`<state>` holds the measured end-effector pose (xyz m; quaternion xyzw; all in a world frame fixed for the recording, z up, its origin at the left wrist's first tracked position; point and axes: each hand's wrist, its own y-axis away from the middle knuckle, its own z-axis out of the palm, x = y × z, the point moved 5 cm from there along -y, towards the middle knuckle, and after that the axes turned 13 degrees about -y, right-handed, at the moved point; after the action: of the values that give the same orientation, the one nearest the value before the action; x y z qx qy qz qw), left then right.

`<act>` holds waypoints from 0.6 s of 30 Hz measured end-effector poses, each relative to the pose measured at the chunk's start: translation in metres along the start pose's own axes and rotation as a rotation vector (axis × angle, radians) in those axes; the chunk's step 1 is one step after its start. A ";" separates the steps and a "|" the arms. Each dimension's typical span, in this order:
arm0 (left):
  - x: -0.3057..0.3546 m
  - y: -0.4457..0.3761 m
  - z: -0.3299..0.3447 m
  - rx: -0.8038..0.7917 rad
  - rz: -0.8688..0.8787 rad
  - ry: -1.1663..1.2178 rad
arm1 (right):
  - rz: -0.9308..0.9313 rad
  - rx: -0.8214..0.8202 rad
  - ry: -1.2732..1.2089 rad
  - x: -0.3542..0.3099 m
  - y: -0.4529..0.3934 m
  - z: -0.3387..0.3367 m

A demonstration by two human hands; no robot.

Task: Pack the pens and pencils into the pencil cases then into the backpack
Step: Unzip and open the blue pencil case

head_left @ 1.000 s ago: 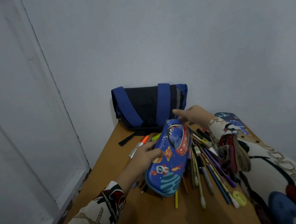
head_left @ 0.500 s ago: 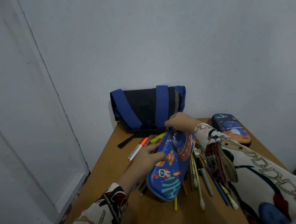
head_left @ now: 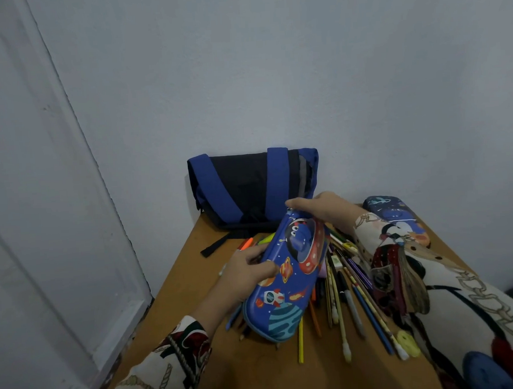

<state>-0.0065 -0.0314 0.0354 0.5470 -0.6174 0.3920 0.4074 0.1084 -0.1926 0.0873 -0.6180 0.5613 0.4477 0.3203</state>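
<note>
My left hand (head_left: 248, 279) grips the side of the blue pencil case (head_left: 286, 277), thumb curled over its printed lid. My right hand (head_left: 324, 210) pinches its far end. The case tilts above a heap of pens and pencils (head_left: 348, 290) on the wooden table (head_left: 258, 372). A second case (head_left: 391, 215) lies by my right sleeve; the backpack (head_left: 249, 185) stands against the wall.

A backpack (head_left: 253, 188) stands at the worktop's (head_left: 258, 372) far edge against the wall. Before it, 1 pencil case (head_left: 286, 279) lies over scattered pens and pencils (head_left: 349, 296); another case (head_left: 394, 216) sits at the far right corner.
</note>
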 end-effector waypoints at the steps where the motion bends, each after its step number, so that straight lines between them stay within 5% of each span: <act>1: 0.000 -0.001 0.002 -0.001 0.004 -0.004 | -0.014 -0.023 0.068 -0.002 0.000 0.006; 8: 0.004 0.000 0.012 -0.040 0.017 -0.022 | -0.127 0.065 0.044 -0.016 -0.004 0.016; 18: 0.002 0.007 -0.001 -0.016 0.103 -0.020 | 0.109 0.289 -0.706 0.007 -0.006 -0.010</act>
<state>-0.0134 -0.0305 0.0373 0.5151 -0.6519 0.4021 0.3847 0.1156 -0.2040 0.0843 -0.3437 0.5059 0.5655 0.5533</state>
